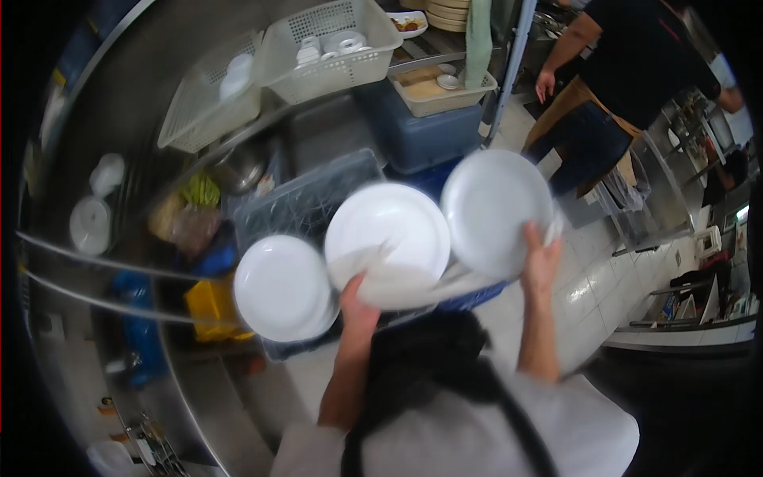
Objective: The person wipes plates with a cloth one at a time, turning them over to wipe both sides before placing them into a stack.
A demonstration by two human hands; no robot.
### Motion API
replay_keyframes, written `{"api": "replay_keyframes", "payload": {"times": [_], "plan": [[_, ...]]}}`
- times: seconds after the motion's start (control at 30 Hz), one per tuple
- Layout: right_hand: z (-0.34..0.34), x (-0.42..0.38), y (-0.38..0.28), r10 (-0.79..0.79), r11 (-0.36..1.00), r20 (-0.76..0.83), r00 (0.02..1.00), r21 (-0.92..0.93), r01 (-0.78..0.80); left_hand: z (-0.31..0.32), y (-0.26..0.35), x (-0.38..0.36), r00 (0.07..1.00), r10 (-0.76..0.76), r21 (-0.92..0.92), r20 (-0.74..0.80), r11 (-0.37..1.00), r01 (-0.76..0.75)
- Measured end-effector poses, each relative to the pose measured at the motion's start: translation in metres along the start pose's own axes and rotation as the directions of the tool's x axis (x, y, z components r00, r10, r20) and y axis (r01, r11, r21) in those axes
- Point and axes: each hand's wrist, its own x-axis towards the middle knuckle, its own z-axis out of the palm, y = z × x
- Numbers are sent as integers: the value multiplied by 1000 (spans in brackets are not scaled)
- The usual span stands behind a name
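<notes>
fingers of the left hand (359, 306) curl under the near rim of a round, smooth white plate (387, 238), which sits at the middle of the view; fingers of the right hand (542, 258) clasp the near right edge of a second white plate (494, 211), tilted up. a third round plate (282, 288) lies left, over a grey lattice-walled plastic crate (306, 199). far off, white mesh baskets (330, 48) hold small cups.

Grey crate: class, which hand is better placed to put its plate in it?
Probably the left hand: its middle plate hangs over the grey crate, beside the left plate. The right hand holds the right plate out past the crate's edge.
</notes>
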Motion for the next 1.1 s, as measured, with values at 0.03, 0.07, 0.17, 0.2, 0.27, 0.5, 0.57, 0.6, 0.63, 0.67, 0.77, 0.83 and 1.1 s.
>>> {"api": "replay_keyframes", "payload": {"times": [0.03, 0.07, 0.17, 0.2, 0.27, 0.5, 0.57, 0.6, 0.63, 0.67, 0.77, 0.83, 1.1], "plan": [[2, 1, -4, 68, 996, 55, 996, 52, -71, -2, 0, 0, 1000, -7, 11, 12, 1000, 7], [1, 2, -5, 133, 990, 110, 985, 27, -137, -4, -1, 0, 999, -20, 14, -25, 1000, 21], [6, -11, -42, 205, 965, 387, 899, 75, -253, -3, -1, 0, 995, -95, 3, -8, 995, 95], [8, -18, -52, 207, 973, 443, 872, 3, -232, -22, -6, 8, 979, -151, -26, 136, 987, 156], [14, -32, -73, 180, 984, 575, 798, -99, -151, -9, -9, 1, 986, -163, 34, 39, 986, 162], [67, -45, -62, -64, 555, 904, 423, 384, -737, 16, -7, -13, 969, -179, 152, 172, 976, 153], [84, -52, -62, 490, 517, 799, 349, 56, -854, 27, -1, -20, 977, -161, 229, 136, 965, 127], [81, -49, -57, 478, 526, 803, 355, 62, -848, 31, 2, -24, 982, -139, 263, 129, 959, 101], [69, -46, -46, 247, 790, 831, 499, 125, -600, 34, 4, -27, 986, -112, 299, 123, 952, 71], [53, -43, -34, -20, 940, 834, 551, 204, -275, 34, 5, -29, 990, -85, 333, 115, 942, 42], [7, -14, -56, -363, 805, 889, 280, 147, 575, 4, 19, -26, 985, -29, 482, 173, 874, -58], [-31, -14, -49, 165, 353, 939, 300, 228, -907, -20, 19, -25, 954, -35, 443, 298, 890, -106], [70, -49, 49, -165, 819, 894, 416, -111, 563, 39, -10, -60, 1000, -11, 299, 15, 954, 6]]}}
